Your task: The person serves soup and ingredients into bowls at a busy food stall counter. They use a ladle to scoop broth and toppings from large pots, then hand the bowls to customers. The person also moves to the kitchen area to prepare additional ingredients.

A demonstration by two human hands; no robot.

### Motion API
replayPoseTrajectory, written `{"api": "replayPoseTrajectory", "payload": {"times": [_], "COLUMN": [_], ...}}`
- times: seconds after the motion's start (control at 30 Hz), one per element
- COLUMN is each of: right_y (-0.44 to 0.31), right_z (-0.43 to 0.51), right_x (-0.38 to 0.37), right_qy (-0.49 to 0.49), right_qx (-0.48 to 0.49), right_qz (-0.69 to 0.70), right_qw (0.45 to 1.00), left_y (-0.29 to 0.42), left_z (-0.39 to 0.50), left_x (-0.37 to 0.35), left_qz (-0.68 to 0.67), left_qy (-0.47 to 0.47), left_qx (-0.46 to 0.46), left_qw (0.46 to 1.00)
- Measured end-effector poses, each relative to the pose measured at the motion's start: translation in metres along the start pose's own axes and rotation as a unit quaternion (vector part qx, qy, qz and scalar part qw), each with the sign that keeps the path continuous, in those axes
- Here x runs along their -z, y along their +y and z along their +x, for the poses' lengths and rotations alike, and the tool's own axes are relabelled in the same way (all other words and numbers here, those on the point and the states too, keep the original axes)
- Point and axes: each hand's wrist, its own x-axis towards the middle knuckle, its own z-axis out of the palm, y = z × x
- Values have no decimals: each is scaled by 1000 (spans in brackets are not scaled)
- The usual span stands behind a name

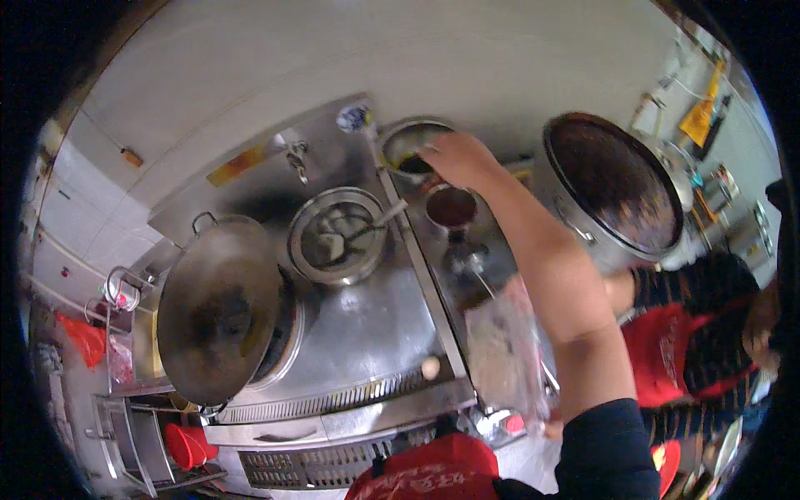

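Note:
My right hand (459,159) reaches over a round metal pot (390,140) by the back wall, its fingertips at the rim; what they touch or hold cannot be made out. Just in front of that hand stands a container of dark red contents (450,207). My left hand is out of view. On the steel stove top, a metal basin (300,262) holds water and a ladle or similar utensil with a pale handle (391,213). To the left a large wok (219,312) sits tilted on a burner. An egg (430,368) lies near the stove's front edge.
A big steel stockpot (550,187) with dark contents stands at the right. Beside it is another person in a red apron (656,356). A tap (298,159) is at the back. A clear plastic bag (506,350) lies right of the stove. Red buckets (187,445) are low at the left.

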Motion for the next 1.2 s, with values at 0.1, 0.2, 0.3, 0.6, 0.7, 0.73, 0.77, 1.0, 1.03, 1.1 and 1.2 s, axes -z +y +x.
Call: {"api": "replayPoseTrajectory", "payload": {"times": [0.1, 0.2, 0.3, 0.6, 0.7, 0.73, 0.77, 1.0, 1.03, 1.1, 1.2], "right_y": [-93, -164, -228, -345, -359, -356, -351, -274, -258, -221, -182], "right_z": [-71, -177, -315, -691, -785, -804, -819, -789, -773, -720, -629], "right_x": [95, 160, 179, 99, 56, 42, 31, 48, 55, 70, 77], "right_qy": [79, 147, 209, -4, -6, -11, -21, -19, -1, 24, 84], "right_qx": [-25, -9, 41, -459, -564, -563, -564, -374, -362, -269, -180], "right_qz": [44, 92, 126, 239, 194, 217, 239, 296, 302, 303, 289], "right_qw": [996, 985, 969, 856, 803, 798, 790, 879, 882, 914, 936], "left_y": [6, 8, 12, -7, 1, 7, 14, 181, 199, 224, 242], "left_z": [26, 55, 90, 94, 84, 84, 82, -107, -125, -91, -42], "left_x": [7, 10, 6, 4, -26, -40, -63, -405, -436, -457, -452], "left_qz": [33, 77, 128, 261, 293, 302, 325, 607, 641, 670, 741], "left_qy": [-47, -98, -152, -219, -227, -222, -207, -37, -37, -33, 32], "left_qx": [-14, -24, -20, 25, -11, -44, -98, -529, -516, -513, -470], "left_qw": [998, 992, 980, 940, 929, 926, 918, 592, 567, 535, 478]}}
